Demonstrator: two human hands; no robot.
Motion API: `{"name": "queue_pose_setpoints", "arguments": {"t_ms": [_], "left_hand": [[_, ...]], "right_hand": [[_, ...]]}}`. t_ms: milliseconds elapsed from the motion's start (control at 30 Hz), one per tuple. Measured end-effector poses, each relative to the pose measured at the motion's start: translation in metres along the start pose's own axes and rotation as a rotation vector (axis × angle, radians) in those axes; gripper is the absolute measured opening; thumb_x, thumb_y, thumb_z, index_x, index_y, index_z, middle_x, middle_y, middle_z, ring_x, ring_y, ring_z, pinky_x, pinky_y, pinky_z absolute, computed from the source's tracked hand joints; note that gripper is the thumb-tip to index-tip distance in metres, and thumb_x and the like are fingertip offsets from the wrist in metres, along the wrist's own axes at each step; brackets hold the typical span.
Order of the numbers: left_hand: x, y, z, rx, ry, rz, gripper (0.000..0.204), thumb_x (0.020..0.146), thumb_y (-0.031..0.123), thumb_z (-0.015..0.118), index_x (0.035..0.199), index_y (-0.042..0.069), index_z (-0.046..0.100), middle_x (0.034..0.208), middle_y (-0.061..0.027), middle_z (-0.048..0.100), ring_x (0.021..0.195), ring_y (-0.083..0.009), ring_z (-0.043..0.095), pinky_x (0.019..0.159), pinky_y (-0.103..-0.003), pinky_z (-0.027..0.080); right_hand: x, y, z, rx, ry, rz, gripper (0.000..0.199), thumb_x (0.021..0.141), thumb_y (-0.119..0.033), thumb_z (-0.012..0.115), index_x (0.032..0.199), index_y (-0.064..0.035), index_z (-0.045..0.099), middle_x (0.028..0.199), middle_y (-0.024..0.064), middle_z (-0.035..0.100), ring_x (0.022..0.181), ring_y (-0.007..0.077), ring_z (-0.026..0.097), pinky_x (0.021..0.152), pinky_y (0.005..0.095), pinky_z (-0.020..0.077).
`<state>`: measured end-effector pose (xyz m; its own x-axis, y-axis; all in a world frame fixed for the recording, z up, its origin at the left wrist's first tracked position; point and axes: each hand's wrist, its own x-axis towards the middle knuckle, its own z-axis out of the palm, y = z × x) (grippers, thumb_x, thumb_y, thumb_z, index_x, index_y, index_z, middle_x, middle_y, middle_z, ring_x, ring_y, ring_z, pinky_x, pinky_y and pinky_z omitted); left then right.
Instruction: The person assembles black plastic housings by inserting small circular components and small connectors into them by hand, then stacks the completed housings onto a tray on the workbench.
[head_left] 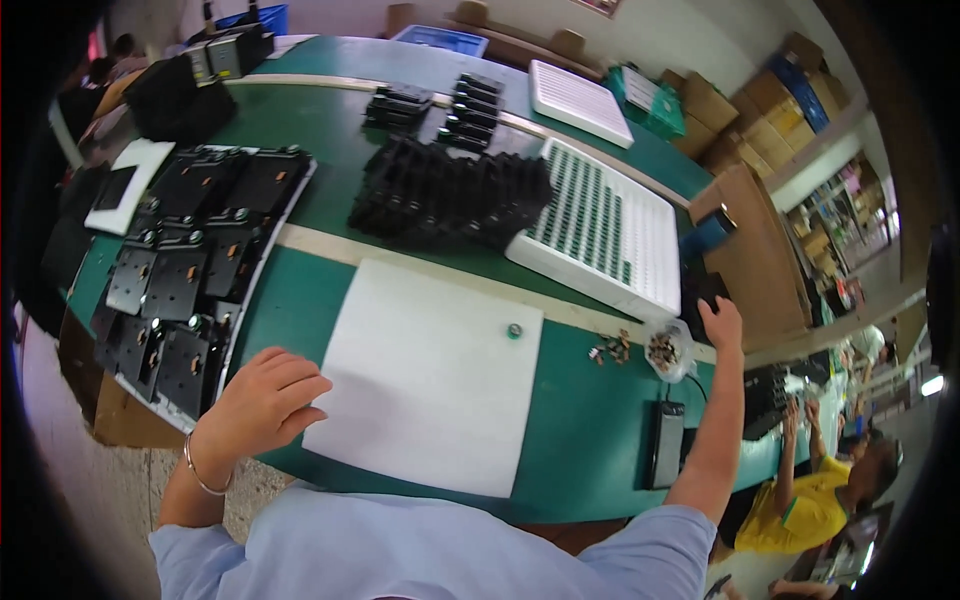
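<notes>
The left hand point(265, 400) lay on the green table point(590, 420), with its fingers curled in loosely and holding nothing. Its fingertips touched the left edge of a white sheet point(430, 385). A small green ring point(514, 330) sat on the sheet near its far right corner.

The right hand point(722, 322) was stretched far out to the right side of the table. It reached toward a black thing point(700, 290) by the table edge, but I could not tell if it gripped it. A clear cup point(668, 352) of small parts stood just beside that hand, and a few loose bits point(610, 350) lay near the cup.

A white tray point(610, 230) with green rows sat behind the sheet. Black plates point(190, 270) lay stacked on the left.
</notes>
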<state>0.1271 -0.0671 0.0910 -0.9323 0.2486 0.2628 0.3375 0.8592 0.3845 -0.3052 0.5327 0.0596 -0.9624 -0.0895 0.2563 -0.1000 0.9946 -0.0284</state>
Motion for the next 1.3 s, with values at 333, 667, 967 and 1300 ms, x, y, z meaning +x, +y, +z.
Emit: {"name": "queue_pose_setpoints", "arguments": {"t_ms": [333,667,967,1300], "left_hand": [[0.009,0.009,0.007,-0.025,0.028,0.024,0.037,0.067,0.01,0.081,0.1,0.004,0.065,0.099,-0.0106,0.065,0.091,-0.0308,0.062,0.086,-0.043,0.049],[0.01,0.006,0.018,-0.049,0.083,-0.095,0.043,0.074,0.01,0.078,0.114,0.003,0.064,0.11,-0.0152,0.064,0.097,-0.0339,0.063,0.088,-0.044,0.05],[0.05,0.001,0.056,-0.681,0.072,-0.303,0.048,0.086,-0.001,0.064,0.133,0.0,0.053,0.118,-0.0177,0.063,0.094,-0.0239,0.063,0.084,-0.034,0.052],[0.045,-0.008,0.06,-1.205,0.191,-0.611,0.038,0.091,0.001,0.06,0.128,-0.001,0.055,0.102,-0.0085,0.064,0.089,-0.0123,0.063,0.08,-0.028,0.052]], "right_hand": [[-0.022,-0.009,-0.006,0.26,0.548,0.029,0.036,0.095,-0.031,0.059,0.113,-0.0002,0.069,0.108,0.0226,0.068,0.1,0.0439,0.063,0.089,0.0442,0.0506],[-0.112,-0.17,-0.135,1.283,0.125,0.067,0.026,0.104,-0.031,0.048,0.101,-0.0091,0.062,0.088,0.002,0.063,0.071,0.0131,0.064,0.044,0.0263,0.0521],[-0.225,-0.315,-0.037,1.649,-1.175,0.075,0.033,0.104,-0.033,0.048,0.12,-0.0066,0.06,0.096,0.0022,0.07,0.069,0.0105,0.066,0.046,0.0279,0.053],[-0.239,-0.332,-0.044,1.466,-1.067,0.037,0.028,0.1,-0.022,0.055,0.118,-0.0004,0.06,0.094,0.0055,0.069,0.068,0.0149,0.065,0.053,0.0288,0.0533]]}}
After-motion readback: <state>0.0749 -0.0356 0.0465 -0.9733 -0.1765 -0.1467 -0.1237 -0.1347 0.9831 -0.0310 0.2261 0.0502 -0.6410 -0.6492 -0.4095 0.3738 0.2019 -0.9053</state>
